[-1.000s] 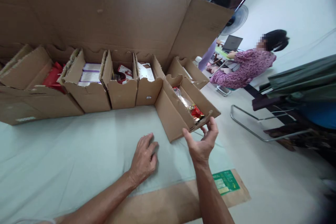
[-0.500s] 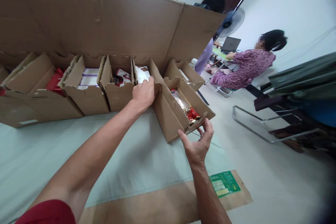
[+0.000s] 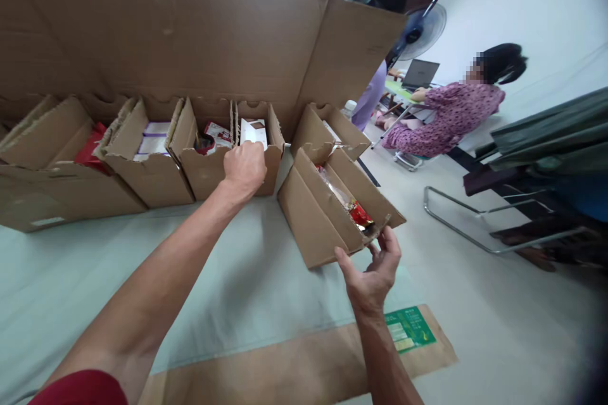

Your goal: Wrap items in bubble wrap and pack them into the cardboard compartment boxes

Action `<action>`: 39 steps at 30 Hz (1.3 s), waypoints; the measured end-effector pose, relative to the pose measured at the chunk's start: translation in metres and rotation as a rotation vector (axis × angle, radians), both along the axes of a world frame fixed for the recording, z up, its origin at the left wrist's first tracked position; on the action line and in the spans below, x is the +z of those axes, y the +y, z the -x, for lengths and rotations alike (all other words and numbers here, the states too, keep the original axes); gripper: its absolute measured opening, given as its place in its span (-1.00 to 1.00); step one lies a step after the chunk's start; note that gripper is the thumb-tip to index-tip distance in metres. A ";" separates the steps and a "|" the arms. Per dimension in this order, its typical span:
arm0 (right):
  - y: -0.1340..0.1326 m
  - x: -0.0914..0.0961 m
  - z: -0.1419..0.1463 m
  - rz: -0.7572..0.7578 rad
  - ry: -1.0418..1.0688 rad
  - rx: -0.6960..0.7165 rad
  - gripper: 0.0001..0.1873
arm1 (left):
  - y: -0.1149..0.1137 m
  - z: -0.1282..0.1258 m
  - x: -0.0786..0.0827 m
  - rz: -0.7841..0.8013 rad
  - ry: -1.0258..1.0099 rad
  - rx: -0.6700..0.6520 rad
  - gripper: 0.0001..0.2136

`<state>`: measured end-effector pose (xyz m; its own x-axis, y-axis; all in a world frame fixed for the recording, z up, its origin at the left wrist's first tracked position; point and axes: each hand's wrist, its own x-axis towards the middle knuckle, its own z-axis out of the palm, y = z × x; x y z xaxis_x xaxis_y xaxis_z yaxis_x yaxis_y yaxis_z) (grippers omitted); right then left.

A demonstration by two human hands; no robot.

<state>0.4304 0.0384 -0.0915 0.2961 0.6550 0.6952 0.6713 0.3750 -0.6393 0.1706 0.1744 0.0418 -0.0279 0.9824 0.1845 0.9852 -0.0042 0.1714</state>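
My left hand (image 3: 246,169) is closed over the front edge of a narrow cardboard box (image 3: 272,168). Inside that box a white printed packet (image 3: 254,131) stands up behind my knuckles, and the fingertips are hidden. With thumb and fingers, my right hand (image 3: 373,275) grips the front lower edge of another cardboard box (image 3: 306,218), which is angled away from the row. Red and clear shiny packets (image 3: 358,212) lie in its slot. A gap shows between these two boxes.
More cardboard boxes (image 3: 147,180) line up to the left, holding white-purple packs (image 3: 154,139) and a red packet (image 3: 92,147). A tall cardboard panel (image 3: 213,31) stands behind. Another box (image 3: 349,130) sits at back right. A seated person (image 3: 456,114), a laptop and a fan are beyond.
My right hand has drawn its box outward to the right and towards me. My left hand has shifted slightly left on its box, and the gap between the boxes has widened.
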 end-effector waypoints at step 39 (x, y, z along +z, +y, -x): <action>0.123 0.102 0.141 0.401 -0.501 0.267 -0.41 | -0.194 0.031 -0.118 -0.021 -0.339 -0.336 -0.69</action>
